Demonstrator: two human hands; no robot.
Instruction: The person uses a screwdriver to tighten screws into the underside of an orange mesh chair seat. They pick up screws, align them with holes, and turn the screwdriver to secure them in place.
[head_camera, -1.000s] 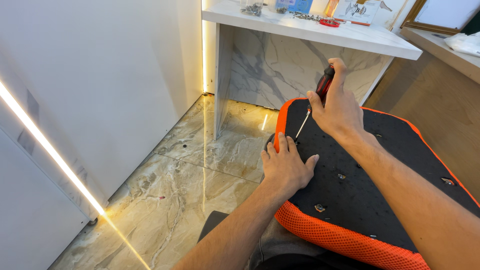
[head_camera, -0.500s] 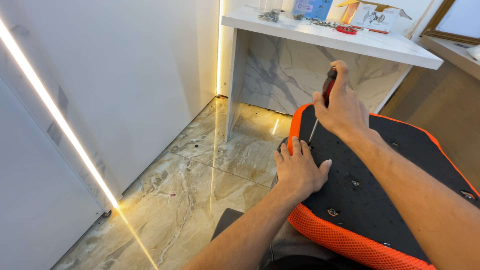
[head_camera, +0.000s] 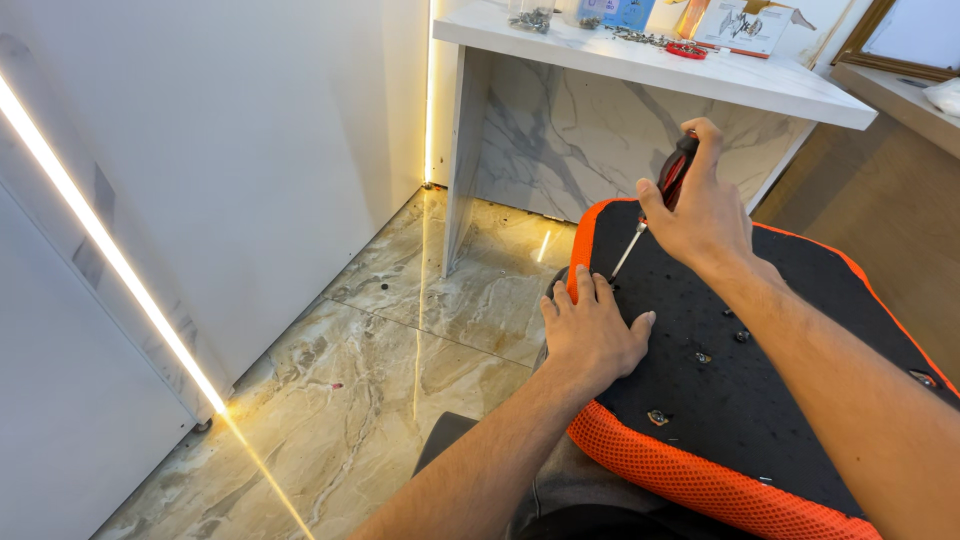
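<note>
Left hand (head_camera: 592, 335) lies spread flat on the black underside of an orange-edged seat cushion (head_camera: 760, 400), steadying it. Right hand (head_camera: 700, 210) is clenched around a red-handled screwdriver (head_camera: 655, 205), its tip at the cushion's front edge, apparently working a screw there.

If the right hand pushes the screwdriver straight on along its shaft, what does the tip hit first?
The right hand angles the screwdriver down-left. Its tip would likely first meet the black seat underside, just beyond the left hand's fingertips; depth is unclear.
</note>
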